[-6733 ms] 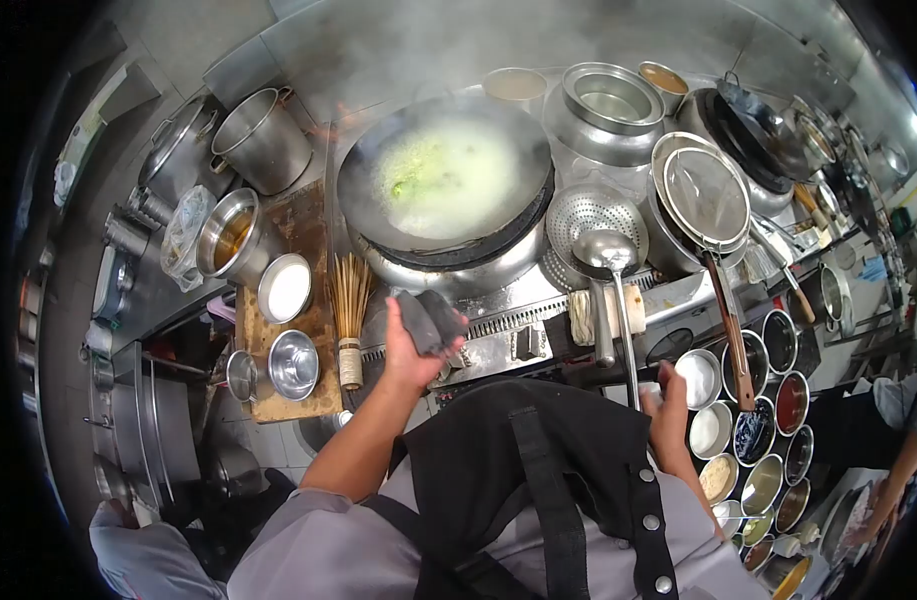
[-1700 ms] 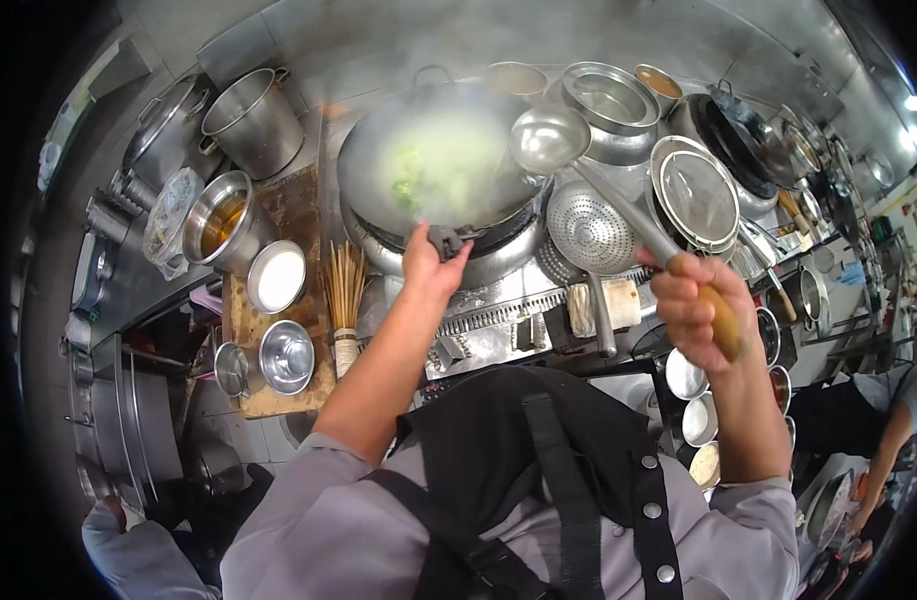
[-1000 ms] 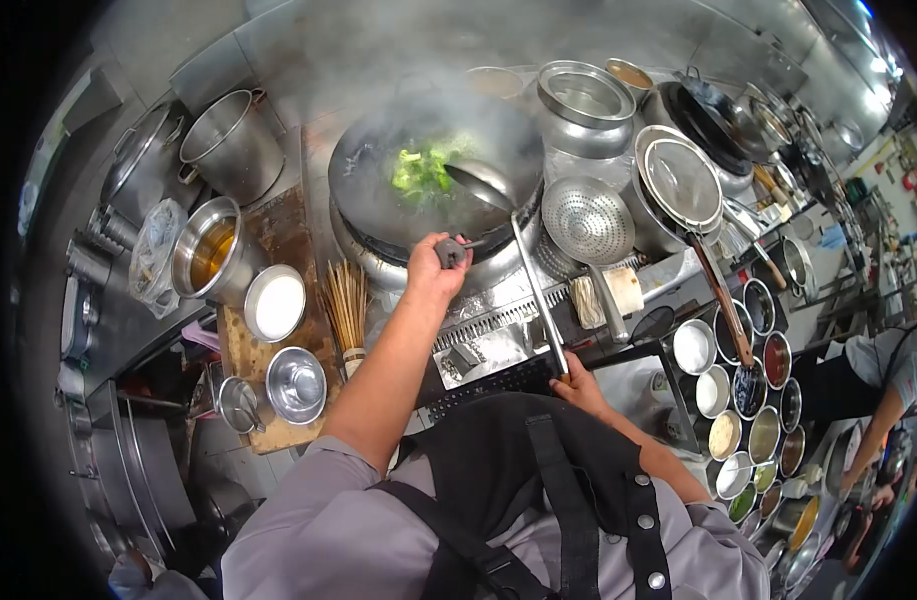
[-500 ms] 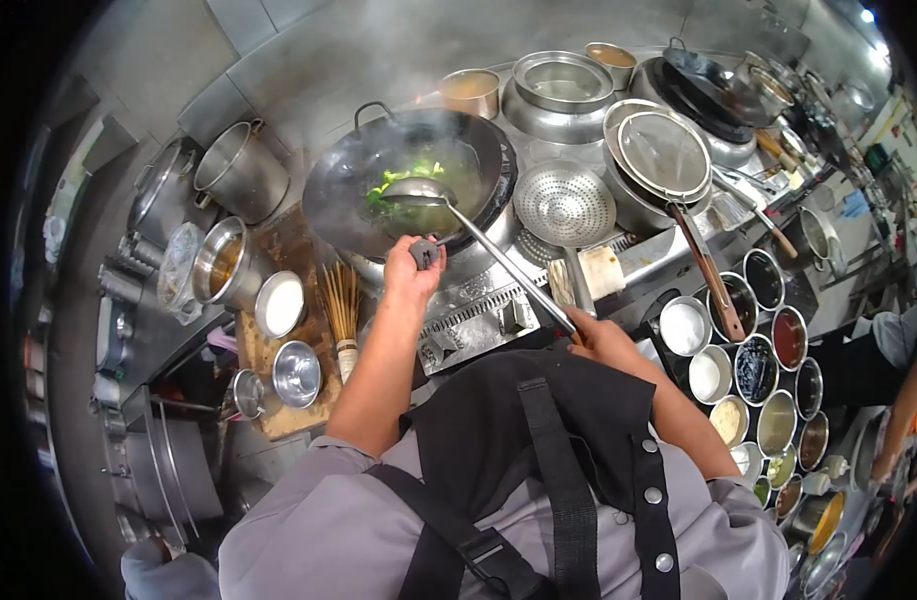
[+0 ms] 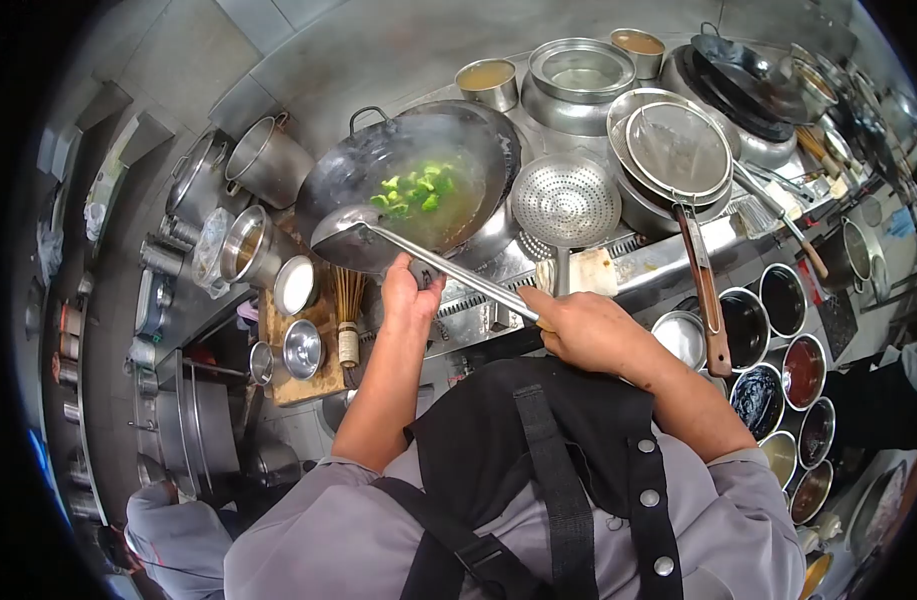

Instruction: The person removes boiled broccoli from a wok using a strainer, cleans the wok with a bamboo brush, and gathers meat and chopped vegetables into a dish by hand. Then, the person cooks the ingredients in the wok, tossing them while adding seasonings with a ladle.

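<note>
My left hand (image 5: 410, 295) is at the near rim of a dark wok (image 5: 328, 180), thumb up, closed on its edge or near handle; the exact grip is partly hidden. Bright green broccoli (image 5: 418, 190) sits in steaming liquid in the wok. With my right hand (image 5: 578, 328) I grip the end of a long-handled ladle (image 5: 458, 272). Its bowl lies over the wok's near left rim, apart from the broccoli.
Right of the wok rests a perforated skimmer (image 5: 566, 200), with a wire strainer (image 5: 678, 150) beyond it. Several seasoning pots (image 5: 803, 370) line the right. On the left a board (image 5: 278, 385) carries metal bowls and a bamboo brush (image 5: 347, 320). Another person's sleeve (image 5: 178, 540) shows lower left.
The ladle bowl has moved from over the greens to the wok's near left rim. The wok sits tilted and shifted left on its burner. My left hand has lowered slightly; my right has risen.
</note>
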A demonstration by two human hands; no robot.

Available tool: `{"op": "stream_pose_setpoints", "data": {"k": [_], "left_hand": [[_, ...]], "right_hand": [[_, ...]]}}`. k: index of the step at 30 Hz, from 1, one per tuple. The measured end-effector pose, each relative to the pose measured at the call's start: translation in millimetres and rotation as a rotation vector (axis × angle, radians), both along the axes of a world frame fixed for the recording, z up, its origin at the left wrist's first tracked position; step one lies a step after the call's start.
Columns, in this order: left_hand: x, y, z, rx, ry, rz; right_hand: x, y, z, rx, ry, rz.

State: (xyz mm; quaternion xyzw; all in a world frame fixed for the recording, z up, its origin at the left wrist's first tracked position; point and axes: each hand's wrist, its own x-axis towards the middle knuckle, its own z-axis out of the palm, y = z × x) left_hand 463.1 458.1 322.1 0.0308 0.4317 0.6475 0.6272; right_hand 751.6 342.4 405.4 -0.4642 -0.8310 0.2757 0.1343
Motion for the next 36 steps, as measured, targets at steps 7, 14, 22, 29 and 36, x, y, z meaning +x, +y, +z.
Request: {"op": "stream_pose_setpoints", "data": {"k": [7,14,22,29,36], "left_hand": [[31,-16,4,0.044,0.053,0.095],[58,-30,5,0.093,0.244,0.116],[87,-43,16,0.188,0.435,0.085],[114,-51,33,0.170,0.621,0.152],[100,-36,22,0.352,0.964,0.076]], "right_hand": [[29,-10,-1,-0.013,0.026,0.032],[48,-20,-12,-0.032,0.110,0.013],[67,-32,-8,-0.156,0.164,-0.001],[82,-39,-25,-0.178,0.279,-0.015],[94,-48,-26,-0.208,0.375,-0.101]]}}
